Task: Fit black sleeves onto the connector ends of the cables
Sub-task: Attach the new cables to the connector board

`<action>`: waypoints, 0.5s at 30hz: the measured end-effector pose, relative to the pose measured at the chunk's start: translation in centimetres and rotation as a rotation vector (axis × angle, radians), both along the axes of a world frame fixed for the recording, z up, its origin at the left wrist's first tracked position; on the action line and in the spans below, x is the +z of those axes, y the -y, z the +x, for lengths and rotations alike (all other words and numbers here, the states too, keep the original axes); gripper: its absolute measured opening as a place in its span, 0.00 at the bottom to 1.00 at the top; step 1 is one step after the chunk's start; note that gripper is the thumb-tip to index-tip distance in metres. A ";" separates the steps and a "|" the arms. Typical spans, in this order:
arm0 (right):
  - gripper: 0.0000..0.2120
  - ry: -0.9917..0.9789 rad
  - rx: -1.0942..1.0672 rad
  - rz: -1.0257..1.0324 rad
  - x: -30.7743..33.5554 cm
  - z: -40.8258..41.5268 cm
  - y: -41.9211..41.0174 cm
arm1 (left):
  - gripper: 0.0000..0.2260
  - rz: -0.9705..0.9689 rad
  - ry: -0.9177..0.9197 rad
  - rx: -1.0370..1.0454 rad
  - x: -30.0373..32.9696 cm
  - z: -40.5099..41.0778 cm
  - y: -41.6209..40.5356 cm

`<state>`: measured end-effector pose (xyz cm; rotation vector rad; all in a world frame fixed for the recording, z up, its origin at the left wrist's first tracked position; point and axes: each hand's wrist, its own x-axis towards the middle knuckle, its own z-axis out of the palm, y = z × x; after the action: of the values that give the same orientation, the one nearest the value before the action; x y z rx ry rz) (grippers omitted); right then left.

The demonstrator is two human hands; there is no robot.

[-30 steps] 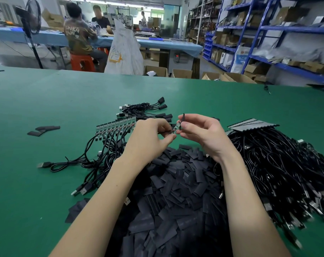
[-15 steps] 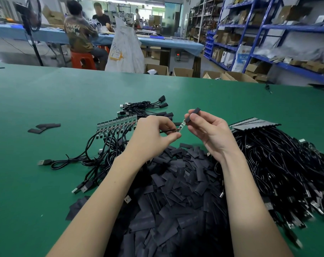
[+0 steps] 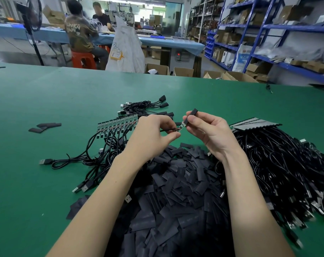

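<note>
I saw the sleeve (image 3: 192,114) pinched in the right hand (image 3: 209,132), half slid onto the connector (image 3: 181,126), above the table (image 3: 68,101). The left hand (image 3: 152,136) pinched the cable (image 3: 166,130) just behind that connector. Below both lay a heap of sleeves (image 3: 176,191); a cable pile (image 3: 283,164) sat to the right, a row of bare boards (image 3: 118,123) to the left. The felt was green. Beyond it I made out two seated people (image 3: 81,32), a fan (image 3: 34,13), a white sack (image 3: 126,45) and blue shelving (image 3: 268,34).
</note>
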<state>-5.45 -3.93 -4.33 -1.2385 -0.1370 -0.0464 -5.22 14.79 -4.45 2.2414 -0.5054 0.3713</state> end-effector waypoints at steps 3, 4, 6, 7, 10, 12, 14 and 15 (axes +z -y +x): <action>0.07 -0.008 0.012 -0.007 0.1 -0.1 0.1 | 0.06 0.023 0.016 -0.006 0.1 0.0 -0.1; 0.07 -0.009 0.016 -0.002 0.1 -0.2 0.2 | 0.06 0.022 0.017 -0.008 0.1 0.0 -0.1; 0.07 -0.007 0.035 0.005 0.2 -0.3 0.3 | 0.06 0.008 0.008 -0.014 0.2 0.0 -0.1; 0.07 -0.005 0.043 0.003 0.2 -0.3 0.3 | 0.06 0.001 0.001 -0.015 0.3 0.0 -0.2; 0.07 0.017 0.017 -0.023 0.3 -0.4 0.3 | 0.07 -0.012 -0.024 -0.020 0.4 -0.1 -0.3; 0.07 0.037 0.007 -0.016 0.4 -0.4 0.3 | 0.08 -0.039 -0.048 -0.033 0.5 -0.2 -0.4; 0.07 0.039 0.018 0.019 0.5 -0.4 0.3 | 0.09 -0.079 -0.081 -0.057 0.7 -0.3 -0.4; 0.07 0.032 0.022 0.032 0.4 -0.4 0.4 | 0.09 -0.086 -0.090 -0.063 0.8 -0.3 -0.4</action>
<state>-5.81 -4.33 -3.89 -1.2042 -0.1767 -0.0491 -5.56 15.16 -3.70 2.1429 -0.5020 0.2534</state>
